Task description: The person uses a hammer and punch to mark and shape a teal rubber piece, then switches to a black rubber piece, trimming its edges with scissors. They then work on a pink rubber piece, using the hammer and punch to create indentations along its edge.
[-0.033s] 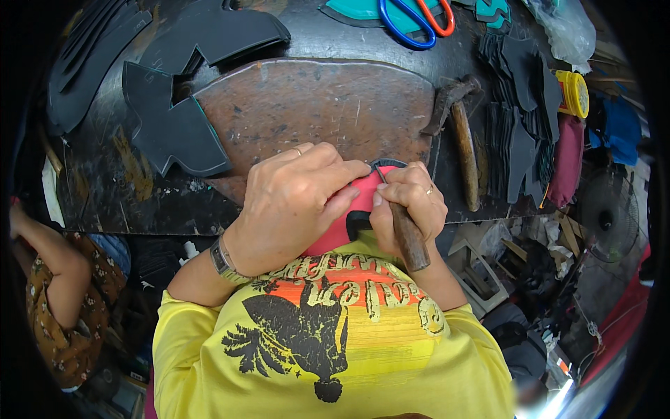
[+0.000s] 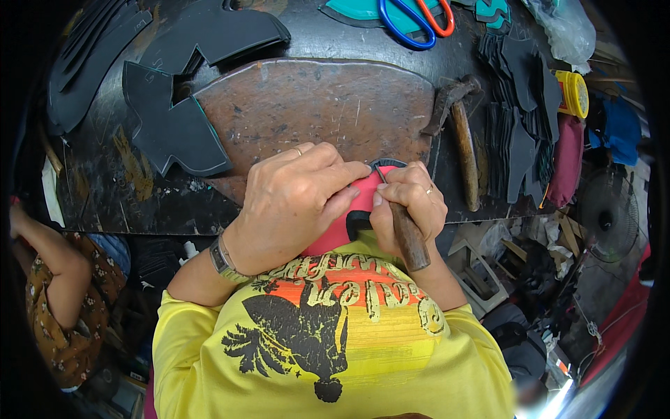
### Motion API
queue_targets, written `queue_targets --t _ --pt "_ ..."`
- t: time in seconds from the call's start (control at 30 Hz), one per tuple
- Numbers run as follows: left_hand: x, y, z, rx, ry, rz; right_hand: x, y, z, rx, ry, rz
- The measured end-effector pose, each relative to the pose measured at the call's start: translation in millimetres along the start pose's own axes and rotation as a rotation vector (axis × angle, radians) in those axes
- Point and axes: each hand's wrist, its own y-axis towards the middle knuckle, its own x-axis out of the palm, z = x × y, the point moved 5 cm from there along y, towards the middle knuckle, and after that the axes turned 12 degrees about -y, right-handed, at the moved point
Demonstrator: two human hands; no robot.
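At bench's near edge — left hand (image 2: 296, 199) pins pink piece (image 2: 333, 234), right hand (image 2: 408, 206) grips awl (image 2: 407, 234) (hammer (image 2: 464, 150) close by).

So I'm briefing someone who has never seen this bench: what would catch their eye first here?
Front and centre, the left hand presses down a pink piece with black trim while the right hand grips a wooden-handled tool against it. Behind them lies a worn brown work slab, with a hammer at its right edge. Blue and orange scissors lie at the far edge, and black cut-outs lie to the left.
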Motion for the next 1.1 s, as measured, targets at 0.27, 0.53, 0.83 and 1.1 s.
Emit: queue_targets --t 0.27,0.53,0.83,1.1 --pt "1 -1 -1 0.064 0.036 -0.044 -3 0 3 0.010 0.081 0.023" --pt "2 -3 0 0.081 0.060 -0.048 -5 -1 9 0.114 0.222 0.070" --pt "3 -1 -1 0.085 0.050 -0.019 -6 -1 9 0.092 0.219 0.075" --pt "3 2 -2 0.073 0.042 0.025 -5 0 8 0.063 0.156 0.054"
